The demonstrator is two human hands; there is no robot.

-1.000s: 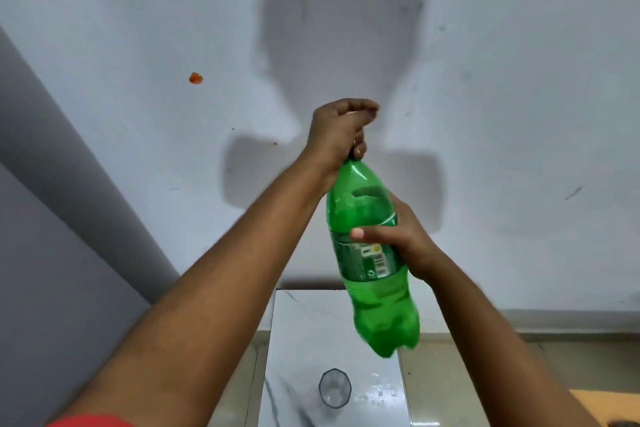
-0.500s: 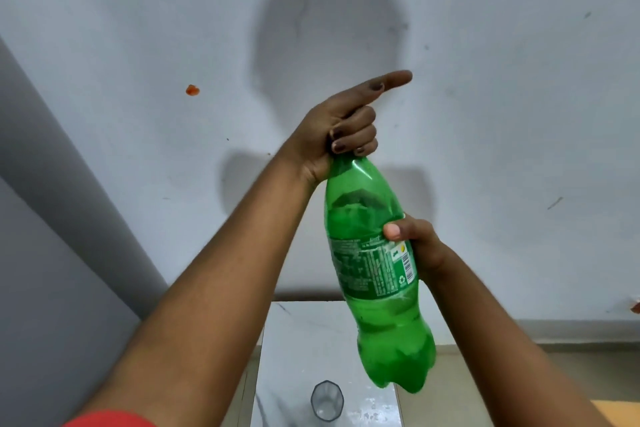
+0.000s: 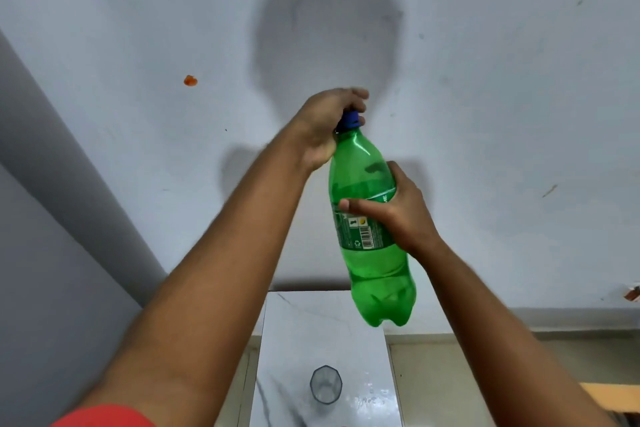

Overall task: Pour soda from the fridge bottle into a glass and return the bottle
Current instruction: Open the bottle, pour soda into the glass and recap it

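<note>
The green soda bottle (image 3: 369,218) is held aloft, nearly upright, above the white marble surface (image 3: 322,329). Its blue cap (image 3: 350,119) is gripped by the curled fingers of the left hand (image 3: 327,125); its labelled middle is clasped by the right hand (image 3: 398,208). An empty glass (image 3: 326,384) stands on the marble below.

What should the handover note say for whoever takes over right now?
Left hand: fingers curled round the blue cap.
Right hand: grips the green bottle at the label, held in the air, nearly upright.
Glass: on the marble table below, looks empty.
Done: bottle out and over the table.
Left: take the cap off, pour, recap, return the bottle to the fridge.
</note>
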